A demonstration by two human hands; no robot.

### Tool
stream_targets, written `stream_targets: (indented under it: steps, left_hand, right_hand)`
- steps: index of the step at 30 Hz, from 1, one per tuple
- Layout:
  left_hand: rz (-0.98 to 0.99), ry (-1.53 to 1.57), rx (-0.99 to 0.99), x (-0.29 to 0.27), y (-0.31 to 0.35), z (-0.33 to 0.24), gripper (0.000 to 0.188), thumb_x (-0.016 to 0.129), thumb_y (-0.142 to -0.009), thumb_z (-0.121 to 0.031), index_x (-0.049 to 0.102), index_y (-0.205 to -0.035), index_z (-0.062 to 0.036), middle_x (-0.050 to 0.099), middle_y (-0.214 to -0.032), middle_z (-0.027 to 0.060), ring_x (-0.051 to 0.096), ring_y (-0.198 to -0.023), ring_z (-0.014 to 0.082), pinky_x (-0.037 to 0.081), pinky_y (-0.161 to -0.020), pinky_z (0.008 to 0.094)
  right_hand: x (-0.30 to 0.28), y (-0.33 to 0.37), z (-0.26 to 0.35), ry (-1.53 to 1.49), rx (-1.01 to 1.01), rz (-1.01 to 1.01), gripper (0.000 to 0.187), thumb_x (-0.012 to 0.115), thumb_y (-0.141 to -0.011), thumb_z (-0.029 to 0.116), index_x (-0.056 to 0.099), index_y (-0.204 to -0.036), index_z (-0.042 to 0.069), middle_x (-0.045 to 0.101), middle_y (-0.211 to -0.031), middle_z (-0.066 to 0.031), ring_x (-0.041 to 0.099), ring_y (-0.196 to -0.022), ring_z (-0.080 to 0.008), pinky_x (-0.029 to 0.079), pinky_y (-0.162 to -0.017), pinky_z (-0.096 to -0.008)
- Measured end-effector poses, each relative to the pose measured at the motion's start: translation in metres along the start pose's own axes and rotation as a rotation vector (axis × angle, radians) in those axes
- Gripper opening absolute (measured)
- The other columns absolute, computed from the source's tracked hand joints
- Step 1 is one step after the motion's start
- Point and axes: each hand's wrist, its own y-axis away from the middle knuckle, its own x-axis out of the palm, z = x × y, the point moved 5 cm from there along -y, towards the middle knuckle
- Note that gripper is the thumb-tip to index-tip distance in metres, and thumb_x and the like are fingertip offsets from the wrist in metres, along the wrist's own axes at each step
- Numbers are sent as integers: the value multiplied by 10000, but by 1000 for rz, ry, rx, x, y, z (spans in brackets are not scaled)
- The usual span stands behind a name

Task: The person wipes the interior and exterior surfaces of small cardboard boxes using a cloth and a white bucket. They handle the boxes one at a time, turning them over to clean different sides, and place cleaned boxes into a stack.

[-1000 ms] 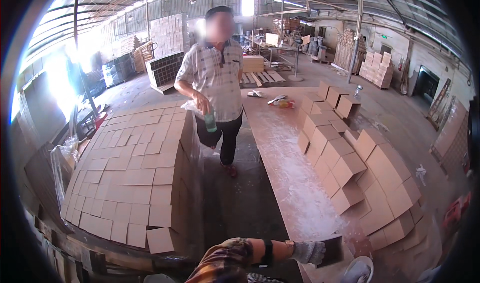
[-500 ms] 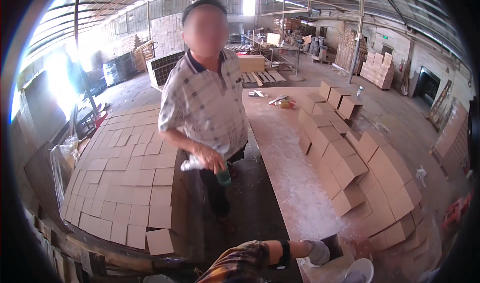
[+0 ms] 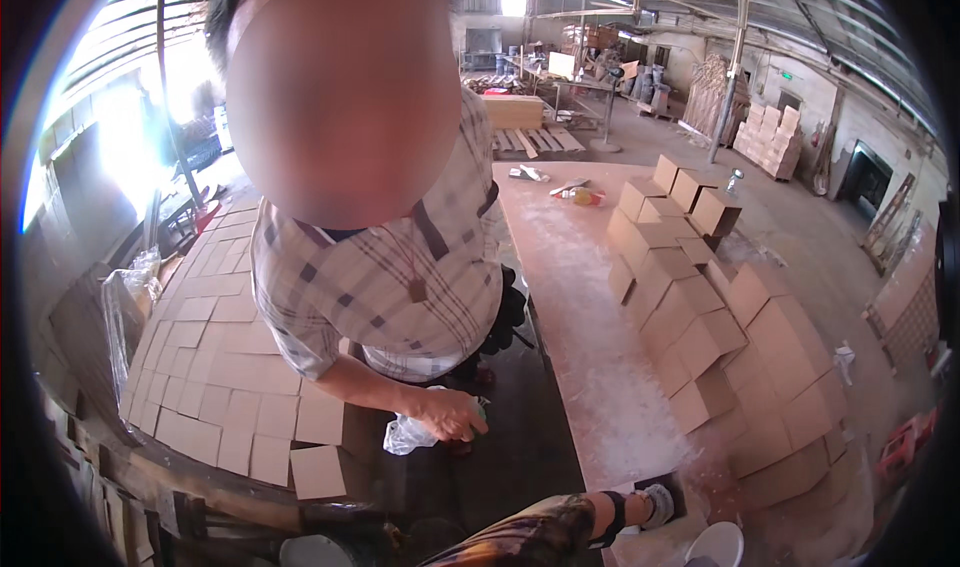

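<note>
Where the grey-gloved left hand (image 3: 657, 507) meets a dark, squarish box (image 3: 680, 493), I cannot tell the hands' grip.

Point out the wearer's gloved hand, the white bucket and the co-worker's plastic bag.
Gloved hand (image 3: 660, 505), head view: middle of glove.
White bucket (image 3: 721, 543), head view: inner side.
Plastic bag (image 3: 411, 434), head view: crumpled middle.

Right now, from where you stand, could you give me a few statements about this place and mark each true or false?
1. The left hand is bare. False: it wears a glove.
2. All the boxes are on the picture's left. False: many are on the right.
3. White patches show on the pinkish board. True.
4. Clear plastic hangs at the co-worker's hand. True.
5. The co-worker's shirt is plain black. False: it is pale and checked.
</note>
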Motion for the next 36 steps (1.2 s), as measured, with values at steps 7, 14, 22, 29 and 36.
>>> stream_targets:
  steps: [7,14,22,29,36]
  left_hand:
    - [15,-10,-37,3,-9,5,286,585,-786,-231,650,-1054,-155,643,-1071,109,617,-1013,311,490,-823,431]
    - [45,-77,-134,15,-23,23,338,579,-796,-231,649,-1119,-159,636,-1142,123,606,-1070,315,488,-857,436]
    - [69,-111,-84,-29,6,4,402,563,-825,-173,600,-1225,-169,592,-1255,130,572,-1146,318,477,-896,436]
    - [67,834,74,-20,31,0,415,636,-830,-171,586,-1240,-126,647,-1163,55,612,-1040,246,496,-867,373]
    - [-78,1140,158,-7,37,4,359,683,-833,-162,624,-1183,-104,663,-1045,33,605,-880,167,504,-731,363]
  right_hand:
    - [-3,-1,0,0,4,-2,178,596,-890,181,488,-963,61,451,-786,-23,409,-603,-115,346,-538,-242]
    - [-3,-1,-2,-4,16,3,183,594,-890,174,497,-985,52,471,-811,-31,425,-620,-120,360,-552,-244]
    - [-5,0,-3,-2,27,6,194,592,-889,165,506,-1011,42,494,-839,-40,442,-640,-125,376,-568,-246]
    - [-3,1,-7,1,39,4,205,589,-889,158,514,-1034,33,515,-863,-48,458,-657,-130,390,-582,-248]
    - [-5,1,-10,19,34,-16,220,587,-889,150,523,-1057,24,535,-888,-55,473,-675,-135,404,-596,-250]
